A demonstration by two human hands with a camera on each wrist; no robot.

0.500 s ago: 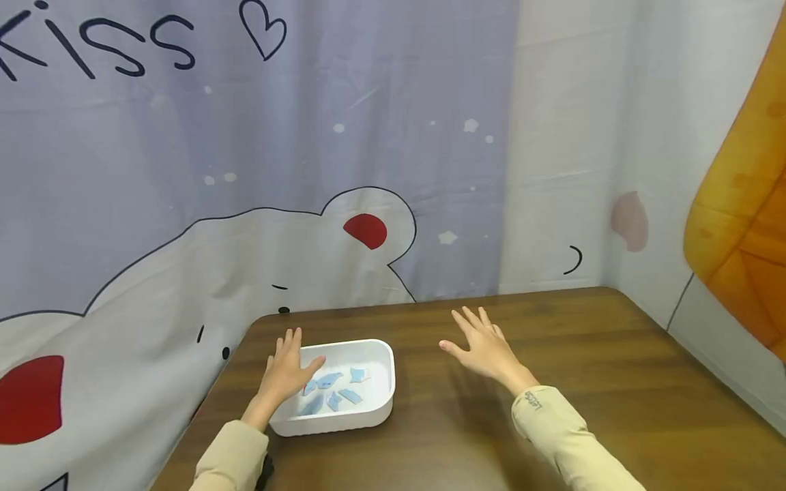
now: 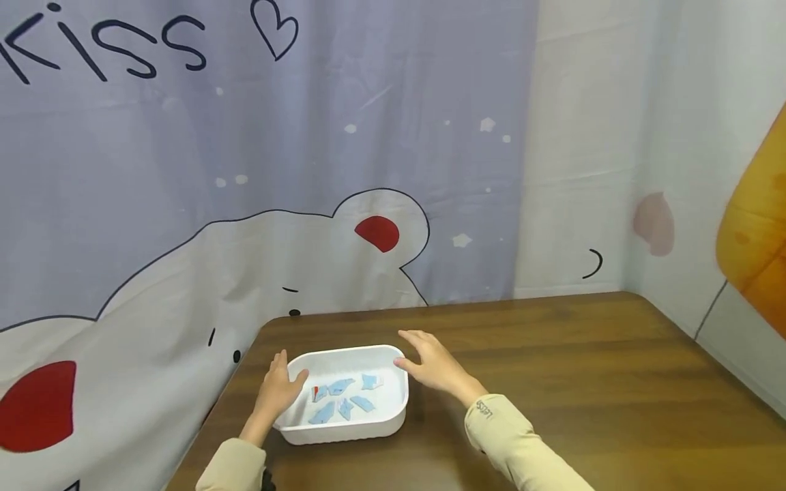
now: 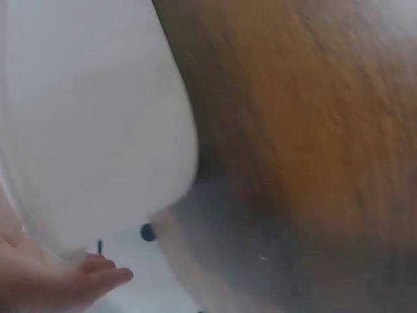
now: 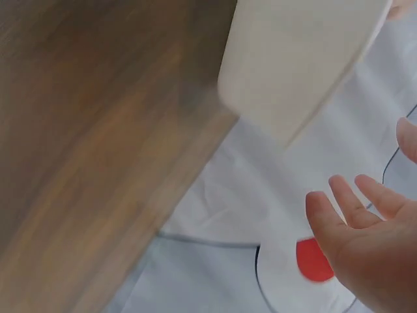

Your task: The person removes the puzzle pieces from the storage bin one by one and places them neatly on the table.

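Note:
A white rectangular tub (image 2: 344,434) with rounded corners stands on the table's left half. Inside lie several flat, irregular light-blue pieces (image 2: 340,387), one marked with red. My left hand (image 2: 278,392) is at the tub's left side, fingers extended and thumb over the rim; the left wrist view has this hand (image 3: 58,283) close along the tub wall (image 3: 98,130), though contact is unclear. On the other side, my right hand (image 2: 437,367) hovers near the right rim with fingers spread. The right wrist view shows a gap between this hand (image 4: 378,241) and the tub (image 4: 293,59).
The brown wooden table (image 2: 552,382) stretches away to the right of the tub. Behind it hangs a printed curtain (image 2: 344,150) that meets the table's back edge. Another pale cloth (image 2: 688,225) borders the right side.
My right hand has moved left, from over the bare table to the tub's right rim. The left hand has shifted slightly left and down against the tub's left side.

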